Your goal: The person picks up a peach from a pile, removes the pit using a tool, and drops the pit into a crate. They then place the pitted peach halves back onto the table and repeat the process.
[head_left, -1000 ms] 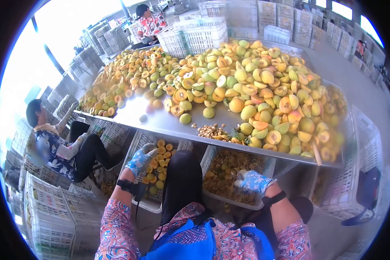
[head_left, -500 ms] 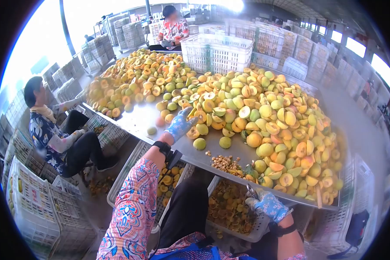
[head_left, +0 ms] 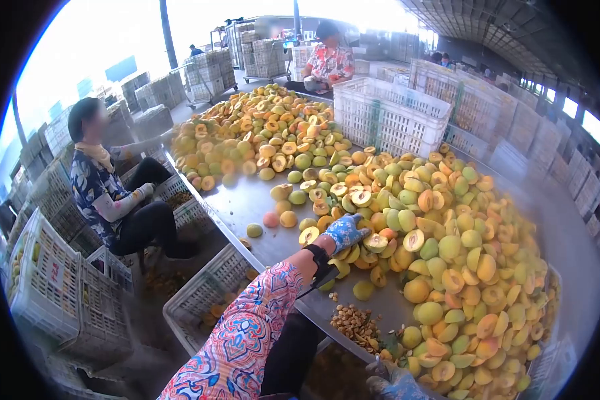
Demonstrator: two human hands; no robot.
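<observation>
My left hand (head_left: pixel 345 233), in a blue flowered glove, reaches over the near edge of a large heap of yellow-green peaches (head_left: pixel 447 247), many of them halved. Its fingers are stretched out, with the tips at a cut peach half (head_left: pixel 375 243); a firm grip is not visible. At the bottom edge of the view, my right hand (head_left: pixel 399 385), gloved alike, is low by the table's front rim. Its fingers look closed, but what they hold is too dark and blurred to make out. A small pile of brown pits (head_left: pixel 355 323) lies between my hands.
The metal table (head_left: pixel 237 200) carries the heap. A white plastic crate (head_left: pixel 390 120) stands at its far side, another crate (head_left: pixel 203 293) below its front edge. One co-worker (head_left: pixel 113 180) sits at left, another (head_left: pixel 330 60) at the far end. Stacked crates (head_left: pixel 53 287) stand lower left.
The view has turned left, so the table appears farther right. My left hand has moved right along the table to the heap's edge. My right hand now sits lower, partly out of view.
</observation>
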